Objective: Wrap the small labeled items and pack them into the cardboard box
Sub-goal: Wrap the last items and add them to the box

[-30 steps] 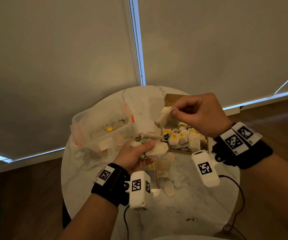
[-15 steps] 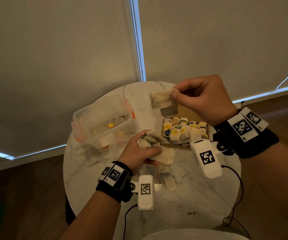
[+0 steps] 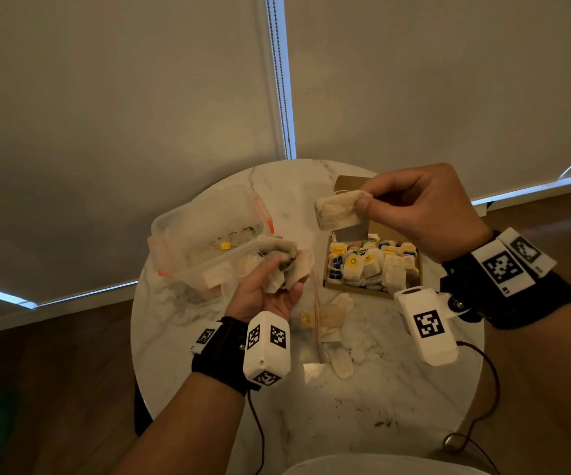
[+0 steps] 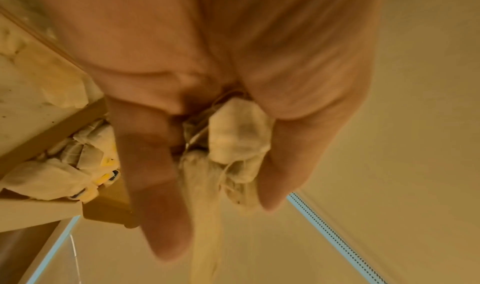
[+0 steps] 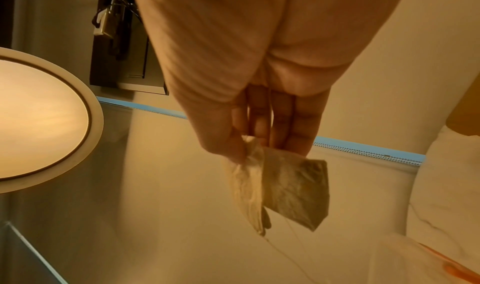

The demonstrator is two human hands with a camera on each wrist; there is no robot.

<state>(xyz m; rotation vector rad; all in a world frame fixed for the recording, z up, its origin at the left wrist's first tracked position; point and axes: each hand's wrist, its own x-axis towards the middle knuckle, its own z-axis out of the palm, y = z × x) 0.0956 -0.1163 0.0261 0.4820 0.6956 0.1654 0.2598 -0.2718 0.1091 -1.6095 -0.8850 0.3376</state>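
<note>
My right hand [image 3: 410, 207] pinches one beige tea bag [image 3: 340, 214] by its edge, held in the air above the far end of the cardboard box [image 3: 356, 287]. The right wrist view shows that tea bag [image 5: 291, 190] hanging from thumb and fingertips, a thin string trailing below. My left hand [image 3: 270, 282], palm up to the left of the box, grips a bunch of tea bags [image 3: 285, 265]. In the left wrist view the bunch [image 4: 233, 143] sits between curled fingers. The box holds several tea bags with yellow and blue tags [image 3: 362, 265].
A clear plastic container with orange clasps [image 3: 205, 241] lies open on the round marble table [image 3: 362, 406], left of the box. Loose tea bags [image 3: 335, 313] and dark crumbs lie on the table between my arms. Roller blinds hang behind the table.
My right hand lifted the single tea bag up and away from the left hand's bunch, then held it level over the box. My left hand turned palm up and rose slightly.
</note>
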